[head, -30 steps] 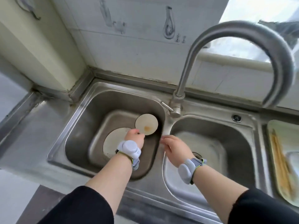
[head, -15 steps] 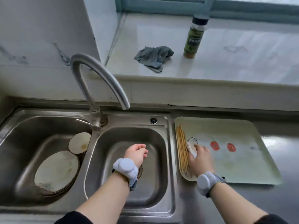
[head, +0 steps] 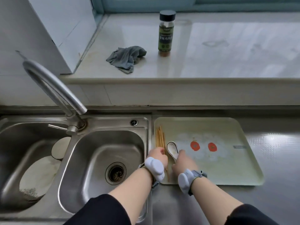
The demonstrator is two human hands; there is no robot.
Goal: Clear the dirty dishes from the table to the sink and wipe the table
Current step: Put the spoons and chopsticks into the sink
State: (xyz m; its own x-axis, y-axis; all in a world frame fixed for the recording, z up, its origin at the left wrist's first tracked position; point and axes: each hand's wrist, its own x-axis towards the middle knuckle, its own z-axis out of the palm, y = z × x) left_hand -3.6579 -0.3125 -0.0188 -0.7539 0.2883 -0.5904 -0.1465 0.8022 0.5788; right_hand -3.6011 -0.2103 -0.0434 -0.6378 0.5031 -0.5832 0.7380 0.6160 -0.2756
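Currently held: the right hand (head: 183, 161) is pinching the handle of the white spoon (head: 172, 150), whose bowl is lying on the tray (head: 227, 169) near its left edge.
Left hand: the left hand (head: 156, 157) is curling its fingers over the near part of the chopsticks (head: 159, 137). Whether it is already gripping them cannot be told.
Chopsticks position: the bundle is lying along the tray's left edge, just beside the right basin (head: 103, 150).
Spoon handling: it is looking like glazed ceramic, so it is probably going to feel light, stiff and slick, and it is liable to chip. Holding the handle is keeping the fingers off the soiled bowl.
Chopsticks handling: these are judged light, stiff and prone to rolling apart. Gripping the whole bundle near mid-length is advisable.
Already cleared: the plates (head: 37, 174) are sitting in the left basin (head: 16, 143).
Change from half a second ago: the left hand, then hanging over the right basin, is now working at the tray's left edge. The right hand is remaining on the spoon.
Change from one second ago: both hands, then over the sink, are now working over the tray.
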